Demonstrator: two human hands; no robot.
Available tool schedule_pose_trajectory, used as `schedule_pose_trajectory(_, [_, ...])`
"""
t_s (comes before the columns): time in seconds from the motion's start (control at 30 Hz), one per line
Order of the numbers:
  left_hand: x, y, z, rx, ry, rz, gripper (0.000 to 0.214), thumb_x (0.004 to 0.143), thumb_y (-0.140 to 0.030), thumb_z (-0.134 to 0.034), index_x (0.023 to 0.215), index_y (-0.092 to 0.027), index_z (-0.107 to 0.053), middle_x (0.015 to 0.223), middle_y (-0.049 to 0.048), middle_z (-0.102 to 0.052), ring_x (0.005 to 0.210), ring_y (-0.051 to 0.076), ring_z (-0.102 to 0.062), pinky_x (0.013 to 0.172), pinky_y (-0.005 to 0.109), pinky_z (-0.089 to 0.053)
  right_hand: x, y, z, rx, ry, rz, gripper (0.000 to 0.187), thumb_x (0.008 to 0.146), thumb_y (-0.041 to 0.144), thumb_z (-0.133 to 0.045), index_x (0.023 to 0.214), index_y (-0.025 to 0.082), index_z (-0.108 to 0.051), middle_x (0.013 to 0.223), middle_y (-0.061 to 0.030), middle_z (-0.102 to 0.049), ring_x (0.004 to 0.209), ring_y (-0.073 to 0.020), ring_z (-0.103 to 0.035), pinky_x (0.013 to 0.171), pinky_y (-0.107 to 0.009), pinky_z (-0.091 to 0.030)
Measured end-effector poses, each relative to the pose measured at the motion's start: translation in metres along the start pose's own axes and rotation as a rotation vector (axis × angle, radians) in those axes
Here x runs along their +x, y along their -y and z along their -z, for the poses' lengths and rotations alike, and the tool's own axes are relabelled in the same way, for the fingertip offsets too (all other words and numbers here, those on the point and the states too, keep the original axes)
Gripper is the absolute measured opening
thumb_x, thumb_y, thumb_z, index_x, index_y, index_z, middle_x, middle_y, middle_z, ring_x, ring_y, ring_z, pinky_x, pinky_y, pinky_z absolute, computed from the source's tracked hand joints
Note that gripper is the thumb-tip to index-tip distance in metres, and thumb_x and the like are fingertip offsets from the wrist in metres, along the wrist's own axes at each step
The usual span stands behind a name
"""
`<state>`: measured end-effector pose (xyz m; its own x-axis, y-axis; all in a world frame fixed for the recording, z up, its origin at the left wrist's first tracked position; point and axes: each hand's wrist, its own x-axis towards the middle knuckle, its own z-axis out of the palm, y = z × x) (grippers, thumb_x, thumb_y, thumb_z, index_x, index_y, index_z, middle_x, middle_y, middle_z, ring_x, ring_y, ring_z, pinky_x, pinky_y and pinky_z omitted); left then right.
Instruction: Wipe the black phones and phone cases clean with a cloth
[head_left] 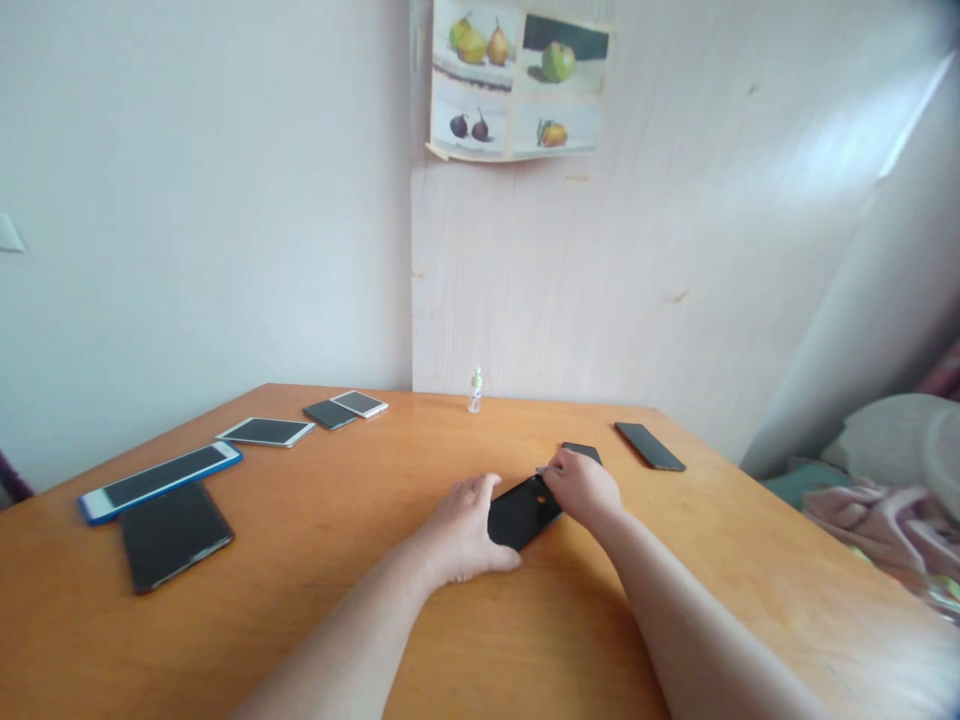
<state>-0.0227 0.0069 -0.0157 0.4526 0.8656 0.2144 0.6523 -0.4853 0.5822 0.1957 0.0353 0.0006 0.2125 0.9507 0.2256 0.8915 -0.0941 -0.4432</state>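
Between my hands is a black phone case (523, 516), tilted slantwise just over the wooden table, with a small orange spot showing near its far right corner. My left hand (466, 532) grips its left end, thumb on the near side and fingers on the far side. At the far right corner, the bent fingers of my right hand (583, 487) pinch the edge. A dark phone (583, 452) lies just behind my right hand, which partly covers it.
Along the table's (322, 560) left side lie a blue-edged white phone (169, 480), a black tablet (176, 535), a white tablet (268, 432), a dark phone (328, 414) and a white phone (360, 404). A small clear bottle (475, 391) stands at the back; another black phone (649, 446) lies right.
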Motion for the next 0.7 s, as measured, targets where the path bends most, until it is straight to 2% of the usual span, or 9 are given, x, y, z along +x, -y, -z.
schedule_pose_trajectory(0.1, [0.000, 0.001, -0.001, -0.005, -0.076, -0.027, 0.086, 0.056, -0.035, -0.080, 0.133, -0.022, -0.044, 0.128, 0.0130, -0.056, 0.121, 0.032, -0.051, 0.101, 0.043, -0.042, 0.013, -0.018, -0.001, 0.221, -0.075, -0.112, 0.026, 0.083, 0.044, -0.055, 0.069, 0.022, -0.060, 0.064, -0.0035, -0.063, 0.061, -0.0180, -0.055, 0.055, -0.027, -0.032])
schedule_pose_trajectory(0.17, [0.000, 0.001, 0.000, -0.003, -0.133, -0.046, 0.081, 0.058, -0.032, -0.077, 0.132, -0.022, -0.044, 0.126, 0.0122, -0.056, 0.118, 0.031, -0.052, 0.100, 0.043, -0.043, 0.016, -0.021, -0.007, 0.315, -0.091, -0.130, 0.028, 0.084, 0.045, -0.054, 0.069, 0.022, -0.058, 0.061, -0.0022, -0.061, 0.057, -0.0165, -0.053, 0.052, -0.026, -0.032])
schedule_pose_trajectory(0.27, [0.000, -0.003, 0.002, -0.006, -0.204, -0.071, 0.079, 0.060, -0.029, -0.075, 0.132, -0.021, -0.042, 0.124, 0.0113, -0.055, 0.115, 0.029, -0.053, 0.100, 0.044, -0.043, 0.015, -0.017, -0.016, 0.465, -0.091, -0.135, 0.024, 0.082, 0.042, -0.055, 0.069, 0.021, -0.057, 0.060, -0.0015, -0.061, 0.055, -0.0149, -0.052, 0.050, -0.025, -0.032])
schedule_pose_trajectory(0.37, [-0.001, -0.009, 0.005, -0.002, -0.257, -0.093, 0.078, 0.060, -0.027, -0.074, 0.131, -0.020, -0.042, 0.124, 0.0119, -0.054, 0.117, 0.029, -0.051, 0.101, 0.045, -0.042, 0.010, -0.007, -0.017, 0.617, -0.075, -0.108, 0.020, 0.079, 0.039, -0.057, 0.073, 0.021, -0.058, 0.061, -0.0004, -0.060, 0.054, -0.0138, -0.052, 0.049, -0.023, -0.034])
schedule_pose_trajectory(0.47, [-0.004, -0.018, 0.011, -0.028, -0.264, -0.097, 0.085, 0.059, -0.030, -0.079, 0.134, -0.019, -0.042, 0.129, 0.0138, -0.052, 0.121, 0.031, -0.048, 0.104, 0.047, -0.039, 0.004, 0.004, -0.005, 0.748, -0.095, -0.048, 0.020, 0.079, 0.040, -0.057, 0.077, 0.021, -0.056, 0.062, 0.0008, -0.059, 0.053, -0.0126, -0.050, 0.049, -0.023, -0.035])
schedule_pose_trajectory(0.57, [-0.009, -0.031, 0.022, -0.167, -0.202, -0.046, 0.099, 0.056, -0.044, -0.085, 0.139, -0.018, -0.039, 0.131, 0.0156, -0.052, 0.118, 0.031, -0.051, 0.100, 0.045, -0.042, -0.004, 0.018, 0.015, 0.846, -0.116, 0.030, 0.021, 0.080, 0.042, -0.056, 0.080, 0.021, -0.053, 0.063, 0.0020, -0.058, 0.053, -0.0120, -0.048, 0.050, -0.023, -0.035])
schedule_pose_trajectory(0.63, [-0.014, -0.040, 0.032, -0.320, -0.166, -0.003, 0.091, 0.064, -0.051, -0.080, 0.139, -0.018, -0.040, 0.123, 0.0141, -0.057, 0.108, 0.027, -0.058, 0.093, 0.039, -0.046, -0.014, 0.029, 0.031, 0.911, -0.093, 0.107, 0.022, 0.080, 0.043, -0.058, 0.081, 0.022, -0.053, 0.063, 0.0027, -0.058, 0.055, -0.0120, -0.048, 0.052, -0.023, -0.035])
schedule_pose_trajectory(0.7, [-0.021, -0.049, 0.042, -0.454, -0.168, 0.028, 0.072, 0.076, -0.052, -0.070, 0.133, -0.017, -0.045, 0.109, 0.0097, -0.063, 0.096, 0.022, -0.062, 0.084, 0.033, -0.048, -0.030, 0.041, 0.046, 0.999, -0.037, 0.208, 0.023, 0.080, 0.044, -0.059, 0.082, 0.022, -0.052, 0.064, 0.0032, -0.059, 0.057, -0.0120, -0.048, 0.055, -0.023, -0.036])
